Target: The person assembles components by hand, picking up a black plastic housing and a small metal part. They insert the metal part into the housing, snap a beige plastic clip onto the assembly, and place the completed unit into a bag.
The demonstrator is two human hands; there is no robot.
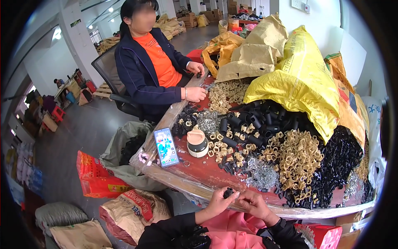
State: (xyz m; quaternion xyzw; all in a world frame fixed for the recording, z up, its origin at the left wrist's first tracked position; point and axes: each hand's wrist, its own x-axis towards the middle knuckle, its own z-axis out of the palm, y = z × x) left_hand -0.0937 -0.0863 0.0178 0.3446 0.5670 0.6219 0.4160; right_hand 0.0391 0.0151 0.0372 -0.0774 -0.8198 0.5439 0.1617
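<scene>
My left hand (217,204) is closed around a small black plastic part (228,192), held just above the table's near edge. Close beside it, my right hand (254,205) has its fingertips pinched together, and what they hold is too small to make out. Beyond my hands lie small silver metal clips (263,175) in a loose pile. Beige ring-shaped plastic pieces (299,159) are heaped to the right of them. Black tube-shaped parts (271,120) and a large mound of narrow black pieces (342,159) lie farther back and to the right.
A lit phone (166,147) and a beige-lidded jar (197,143) stand on the red table (199,172). A yellow sack (300,79) leans over the parts. Across the corner, a co-worker (151,70) sits handling a black piece. Sacks (134,213) crowd the floor at left.
</scene>
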